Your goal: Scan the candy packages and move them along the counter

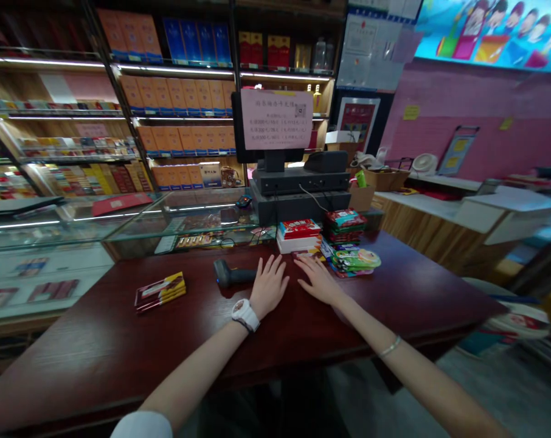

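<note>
My left hand (269,285) lies flat and open on the dark red counter (120,340), a white watch on its wrist. Just left of it rests a dark barcode scanner (232,274). My right hand (318,278) also lies flat with fingers spread, a thin bracelet on that arm. Its fingertips almost touch a white and red box stack (299,235). Right of it sit stacked snack packets (346,226) and a green packet (357,260). A flat yellow and dark package (160,291) lies further left. Neither hand holds anything.
A cash register with a screen and a pink notice (298,176) stands behind the counter. A glass display case (120,225) runs to the left, with shelves of boxed goods behind. A wooden counter (421,219) and pink wall are on the right.
</note>
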A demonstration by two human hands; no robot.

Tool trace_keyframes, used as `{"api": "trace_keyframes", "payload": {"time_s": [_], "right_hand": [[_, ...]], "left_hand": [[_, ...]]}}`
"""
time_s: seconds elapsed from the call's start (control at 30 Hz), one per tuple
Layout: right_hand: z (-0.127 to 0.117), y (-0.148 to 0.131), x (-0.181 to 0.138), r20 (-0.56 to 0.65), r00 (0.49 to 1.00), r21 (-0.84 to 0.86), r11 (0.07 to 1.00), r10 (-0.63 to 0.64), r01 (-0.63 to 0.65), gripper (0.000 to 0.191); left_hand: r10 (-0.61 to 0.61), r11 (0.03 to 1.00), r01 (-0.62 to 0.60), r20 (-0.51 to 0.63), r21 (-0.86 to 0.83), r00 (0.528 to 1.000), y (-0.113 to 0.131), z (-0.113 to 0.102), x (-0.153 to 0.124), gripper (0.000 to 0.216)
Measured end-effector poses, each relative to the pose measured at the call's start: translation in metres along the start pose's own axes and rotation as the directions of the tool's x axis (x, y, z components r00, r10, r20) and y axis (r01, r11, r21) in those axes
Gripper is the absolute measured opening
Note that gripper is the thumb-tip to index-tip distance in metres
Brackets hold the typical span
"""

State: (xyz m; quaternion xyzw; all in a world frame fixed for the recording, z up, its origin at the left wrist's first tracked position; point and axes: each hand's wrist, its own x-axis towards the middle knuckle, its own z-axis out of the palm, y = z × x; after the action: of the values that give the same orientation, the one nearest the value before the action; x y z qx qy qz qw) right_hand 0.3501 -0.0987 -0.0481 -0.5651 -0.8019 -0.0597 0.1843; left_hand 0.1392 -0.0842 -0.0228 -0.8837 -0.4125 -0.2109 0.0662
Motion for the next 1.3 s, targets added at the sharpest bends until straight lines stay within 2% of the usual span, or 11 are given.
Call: {"api": "trace_keyframes", "payload": {"time_s": [0.17, 0.33, 0.6, 0.8, 0.93, 1.07, 1.2, 1.3], "right_hand": [[-0.003, -0.04, 0.025, -0.022, 0.999, 0.052, 0.998, -0.038, 0.039, 0.058], [-0.001, -0.083, 0.045, -0.061, 0.992, 0.114, 0.986, -0.114, 0.121, 0.057], [0.01, -0.149, 0.083, -0.078, 0.974, 0.17, 0.96, -0.214, 0.224, 0.056], [0.029, -0.197, 0.11, -0.087, 0.951, 0.27, 0.912, -0.296, 0.309, 0.058], [0.048, -0.229, 0.124, -0.085, 0.932, 0.358, 0.862, -0.352, 0.359, 0.058], [0.07, -0.259, 0.136, -0.024, 0.934, 0.382, 0.86, -0.357, 0.339, 0.06], [0.088, -0.283, 0.145, 0.07, 0.953, 0.243, 0.932, -0.294, 0.269, 0.062], [0.1, -0.293, 0.149, 0.107, 0.965, 0.193, 0.957, -0.239, 0.215, 0.064]], "left_hand": [[-0.077, 0.997, 0.077, -0.022, 0.002, 0.997, -0.026, -0.024, -0.018, 0.046], [-0.178, 0.984, 0.178, -0.057, -0.015, 0.982, -0.057, -0.04, -0.047, 0.043], [-0.363, 0.929, 0.368, -0.101, 0.035, 0.926, -0.117, -0.066, -0.103, 0.04], [-0.522, 0.842, 0.536, -0.168, 0.052, 0.836, -0.165, -0.08, -0.144, 0.037], [-0.609, 0.772, 0.632, -0.203, 0.071, 0.766, -0.185, -0.084, -0.168, 0.039], [-0.679, 0.699, 0.703, -0.184, 0.135, 0.711, -0.191, -0.083, -0.186, 0.046], [-0.763, 0.612, 0.771, -0.126, 0.176, 0.634, -0.192, -0.077, -0.195, 0.057], [-0.79, 0.585, 0.791, -0.094, 0.179, 0.606, -0.192, -0.072, -0.198, 0.062]]}}
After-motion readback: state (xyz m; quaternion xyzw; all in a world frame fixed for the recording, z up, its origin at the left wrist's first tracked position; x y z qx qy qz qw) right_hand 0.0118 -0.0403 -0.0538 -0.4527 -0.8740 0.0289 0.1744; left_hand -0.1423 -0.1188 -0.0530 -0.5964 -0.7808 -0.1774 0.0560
